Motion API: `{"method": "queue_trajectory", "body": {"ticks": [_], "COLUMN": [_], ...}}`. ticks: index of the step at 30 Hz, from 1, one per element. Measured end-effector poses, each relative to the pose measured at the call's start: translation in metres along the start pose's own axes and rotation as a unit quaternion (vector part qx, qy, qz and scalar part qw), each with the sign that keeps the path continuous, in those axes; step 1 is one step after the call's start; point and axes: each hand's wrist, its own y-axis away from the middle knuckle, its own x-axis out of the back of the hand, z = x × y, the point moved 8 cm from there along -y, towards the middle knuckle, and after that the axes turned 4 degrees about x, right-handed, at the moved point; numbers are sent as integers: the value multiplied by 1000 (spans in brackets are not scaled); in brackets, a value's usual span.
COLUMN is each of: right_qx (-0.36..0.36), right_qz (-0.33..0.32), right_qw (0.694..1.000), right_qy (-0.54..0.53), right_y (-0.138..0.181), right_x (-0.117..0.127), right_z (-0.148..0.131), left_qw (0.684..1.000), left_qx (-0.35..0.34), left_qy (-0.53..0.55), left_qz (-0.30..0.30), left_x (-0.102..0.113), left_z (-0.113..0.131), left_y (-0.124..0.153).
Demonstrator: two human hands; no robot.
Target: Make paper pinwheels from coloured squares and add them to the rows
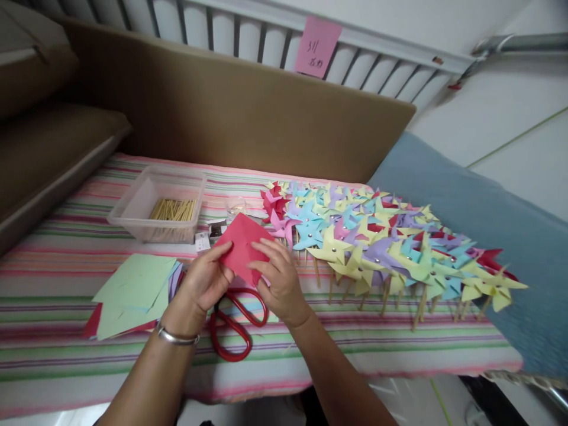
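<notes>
Both my hands hold one red paper square (242, 241) just above the striped cloth. My left hand (205, 279) pinches its lower left edge, and a metal bangle sits on that wrist. My right hand (278, 277) grips its lower right corner with fingers curled. Red-handled scissors (234, 326) lie on the cloth right under my hands. A stack of green, purple and red paper squares (133, 291) lies to the left of my left hand.
A clear plastic tub (133, 208) with wooden sticks (174, 210) stands behind the hands. Several finished paper pinwheels (377, 242) in many colours cover the right of the striped cloth (53, 260). Brown cardboard (239, 106) stands at the back. A blue cushion (510, 236) lies at the right.
</notes>
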Motion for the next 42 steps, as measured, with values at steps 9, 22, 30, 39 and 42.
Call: {"method": "queue_trajectory", "body": {"ticks": [9,22,30,39,42], "right_qx": [-45,-269,-406,-440,-442], "right_qz": [-1,-34,-12,16,13], "right_qw": [999,950,878,857,860], "right_qy": [2,-154,-255,-267,-254], "right_y": [-1,13,26,32,32], "right_x": [-3,-15,-20,-21,-20], "right_z": [-6,32,52,58,58], "left_qw": [997,971,966,962,962], "left_qx": [-55,-131,-101,-92,-89], "left_qy": [-35,-147,-203,-225,-228], "left_qz": [28,136,126,126,120], "left_x": [7,18,14,13,14], "left_z": [4,0,-10,-13,-14], "left_y": [-3,-5,-7,-7,-8]}}
